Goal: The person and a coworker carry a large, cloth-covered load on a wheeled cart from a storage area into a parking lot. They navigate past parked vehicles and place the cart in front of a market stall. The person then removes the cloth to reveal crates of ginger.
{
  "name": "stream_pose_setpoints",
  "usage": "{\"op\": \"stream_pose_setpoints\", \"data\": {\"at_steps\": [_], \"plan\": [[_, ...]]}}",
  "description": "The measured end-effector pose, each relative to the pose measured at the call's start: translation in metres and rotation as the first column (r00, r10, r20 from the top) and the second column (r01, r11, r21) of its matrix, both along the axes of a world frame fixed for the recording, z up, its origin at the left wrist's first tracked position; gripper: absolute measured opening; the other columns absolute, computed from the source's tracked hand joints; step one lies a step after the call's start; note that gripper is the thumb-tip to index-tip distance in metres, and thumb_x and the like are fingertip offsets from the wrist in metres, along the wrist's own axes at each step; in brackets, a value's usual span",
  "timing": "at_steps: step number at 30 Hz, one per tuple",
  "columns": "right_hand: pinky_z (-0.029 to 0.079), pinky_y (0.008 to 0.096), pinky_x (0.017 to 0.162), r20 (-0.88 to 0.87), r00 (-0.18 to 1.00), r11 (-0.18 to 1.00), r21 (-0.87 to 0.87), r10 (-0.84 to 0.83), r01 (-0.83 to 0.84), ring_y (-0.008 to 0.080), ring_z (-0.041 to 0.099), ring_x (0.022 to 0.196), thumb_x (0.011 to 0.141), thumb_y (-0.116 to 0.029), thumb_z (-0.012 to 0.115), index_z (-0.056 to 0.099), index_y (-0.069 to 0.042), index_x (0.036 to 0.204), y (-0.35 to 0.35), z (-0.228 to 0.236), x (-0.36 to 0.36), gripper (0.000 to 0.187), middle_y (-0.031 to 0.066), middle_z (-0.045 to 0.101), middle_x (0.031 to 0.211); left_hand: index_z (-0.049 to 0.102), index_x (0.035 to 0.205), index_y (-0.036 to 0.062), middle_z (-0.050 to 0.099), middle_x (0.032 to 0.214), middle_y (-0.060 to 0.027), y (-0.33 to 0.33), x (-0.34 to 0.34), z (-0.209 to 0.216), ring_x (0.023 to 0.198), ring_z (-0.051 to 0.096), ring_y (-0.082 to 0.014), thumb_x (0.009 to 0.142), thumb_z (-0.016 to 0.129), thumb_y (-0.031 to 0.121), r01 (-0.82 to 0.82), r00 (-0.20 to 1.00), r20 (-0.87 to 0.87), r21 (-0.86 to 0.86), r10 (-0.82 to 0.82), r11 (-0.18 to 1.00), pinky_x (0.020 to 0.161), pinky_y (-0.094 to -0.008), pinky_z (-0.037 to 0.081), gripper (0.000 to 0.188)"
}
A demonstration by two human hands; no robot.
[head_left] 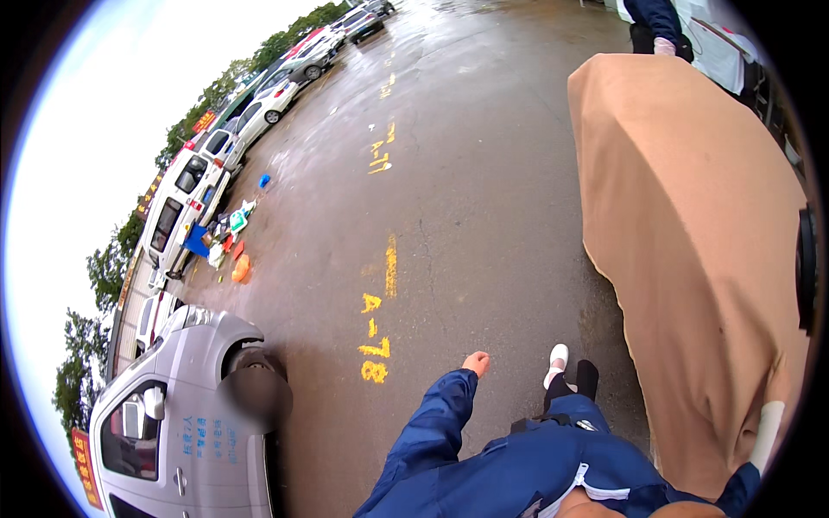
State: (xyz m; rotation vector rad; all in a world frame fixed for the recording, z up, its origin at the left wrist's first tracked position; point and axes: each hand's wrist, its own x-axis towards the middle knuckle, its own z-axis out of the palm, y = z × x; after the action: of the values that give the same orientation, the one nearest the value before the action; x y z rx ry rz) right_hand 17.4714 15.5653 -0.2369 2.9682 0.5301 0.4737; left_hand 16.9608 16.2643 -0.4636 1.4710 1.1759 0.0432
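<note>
My left hand [477,363] hangs over the wet pavement at my left side, its fingers curled in and nothing visible in them. On my right, a large tan cloth [682,224] drapes over something long and bulky, whose shape is hidden beneath it. My right hand [780,382], with a white band at the wrist, is at the near right part of this cloth. Folds gather around that hand, and its fingers blend with the cloth's colour. At the far end of the cloth, another person's hand [664,46] with a dark blue sleeve is close to its edge.
A silver van [164,432] stands close on my left, with a white van [186,203] and parked cars [259,108] farther along. Bags and litter [229,233] lie beside the white van. Yellow markings [374,341] run along the wet pavement. My feet [559,358] are beside the cloth.
</note>
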Motion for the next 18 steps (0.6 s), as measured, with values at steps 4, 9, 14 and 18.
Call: {"op": "stream_pose_setpoints", "data": {"at_steps": [4,9,14,18], "plan": [[0.046,0.0423,0.076,-0.058,0.998,0.999,0.045,-0.016,0.019,0.0381,0.053,0.093,0.084,-0.010,0.049,0.041,-0.002,0.120,0.177,0.046,0.008,0.038,0.0193,0.049,0.112,0.056,0.106,0.0035,0.064,0.087,-0.0068,0.066,0.064,-0.008,0.072,0.062,-0.0151,0.086,0.052,0.021,0.111,0.993,-0.025,-0.054,-0.112,0.992,0.060,-0.0270,0.048,0.027],[0.047,0.0426,0.066,-0.025,0.999,0.999,0.005,-0.039,0.039,0.0354,0.057,0.078,0.081,-0.008,0.051,0.045,-0.003,0.113,0.294,0.061,0.060,0.033,0.0163,0.051,0.100,0.055,0.109,0.0078,0.064,0.087,-0.0046,0.163,0.109,-0.017,0.071,0.062,-0.0143,0.087,0.051,0.027,0.290,0.932,-0.196,-0.097,-0.304,0.952,0.055,-0.0263,0.047,0.029],[0.048,0.0424,0.063,-0.046,0.998,0.999,-0.016,-0.043,0.043,0.0349,0.057,0.074,0.080,-0.011,0.053,0.045,-0.004,0.112,0.403,0.077,0.119,0.033,0.0149,0.051,0.098,0.057,0.102,0.0066,0.064,0.080,-0.0049,0.244,0.134,-0.024,0.064,0.061,-0.0152,0.086,0.050,0.026,0.103,0.951,-0.274,-0.160,-0.144,0.982,0.053,-0.0283,0.047,0.026],[0.047,0.0433,0.065,0.018,1.000,0.996,0.084,0.007,-0.008,0.0359,0.056,0.076,0.080,-0.013,0.054,0.044,-0.005,0.110,0.500,0.062,0.181,0.032,0.0160,0.051,0.099,0.059,0.097,0.0065,0.064,0.077,-0.0054,0.333,0.129,-0.038,0.062,0.062,-0.0163,0.085,0.048,0.024,0.080,0.927,-0.344,-0.214,-0.152,0.973,0.051,-0.0290,0.046,0.024]]}}
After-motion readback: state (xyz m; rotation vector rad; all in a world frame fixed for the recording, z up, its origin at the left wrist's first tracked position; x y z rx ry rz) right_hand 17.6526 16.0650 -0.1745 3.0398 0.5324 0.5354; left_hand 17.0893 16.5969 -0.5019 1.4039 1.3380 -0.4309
